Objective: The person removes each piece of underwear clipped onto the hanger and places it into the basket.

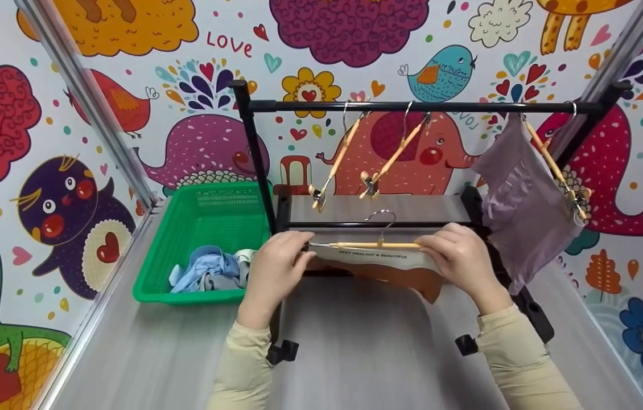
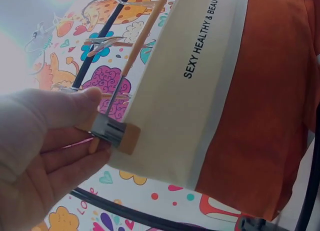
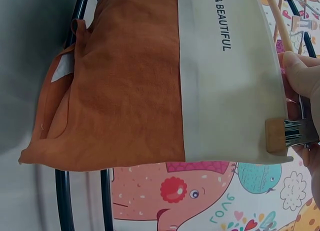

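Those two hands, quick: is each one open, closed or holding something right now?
Left hand: holding one end of a hanger, at the clip on the cloth.
Right hand: holding the hanger's other end.

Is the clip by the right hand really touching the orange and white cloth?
Touching. The right wrist view shows it: the wooden end of the clip sits right on the white part of the cloth, near a corner.

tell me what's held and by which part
The left hand and right hand hold a hanger by its opposite ends, at the clips.
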### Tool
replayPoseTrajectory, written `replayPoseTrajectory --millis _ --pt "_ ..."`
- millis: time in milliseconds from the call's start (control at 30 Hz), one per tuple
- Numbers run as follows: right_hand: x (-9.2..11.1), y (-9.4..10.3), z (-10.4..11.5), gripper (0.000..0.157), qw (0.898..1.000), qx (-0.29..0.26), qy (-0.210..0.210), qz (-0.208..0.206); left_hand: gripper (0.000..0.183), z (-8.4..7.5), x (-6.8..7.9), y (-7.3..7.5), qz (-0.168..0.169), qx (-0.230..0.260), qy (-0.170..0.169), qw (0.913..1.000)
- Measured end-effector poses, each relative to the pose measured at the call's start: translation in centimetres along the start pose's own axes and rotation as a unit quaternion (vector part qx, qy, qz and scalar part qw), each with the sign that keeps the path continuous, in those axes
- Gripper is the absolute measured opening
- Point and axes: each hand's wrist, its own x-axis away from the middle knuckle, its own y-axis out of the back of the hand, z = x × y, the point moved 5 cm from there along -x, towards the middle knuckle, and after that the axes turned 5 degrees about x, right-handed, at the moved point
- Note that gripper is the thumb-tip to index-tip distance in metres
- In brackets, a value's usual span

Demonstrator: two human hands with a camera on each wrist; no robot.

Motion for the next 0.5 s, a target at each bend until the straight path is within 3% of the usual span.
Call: replayPoseTrajectory --millis 167,333,500 --pt "-0.1 -0.5 0.4 0.018 1.000 -0.009 0.004 -0.006 0.032 0.2 0.3 0.6 0.001 -0.003 -0.004 1.0000" --pt "0.0 -1.3 0.4 0.016 0.999 -0.023 -0.019 0.012 0.032 0.6 0.9 0.8 0.005 -0.010 -0.004 0.9999" --pt "0.2 -2.1 0.6 0.017 1.000 -0.021 -0.003 0.010 0.032 1.1 1.6 0.6 0.004 -0.015 0.001 0.9999"
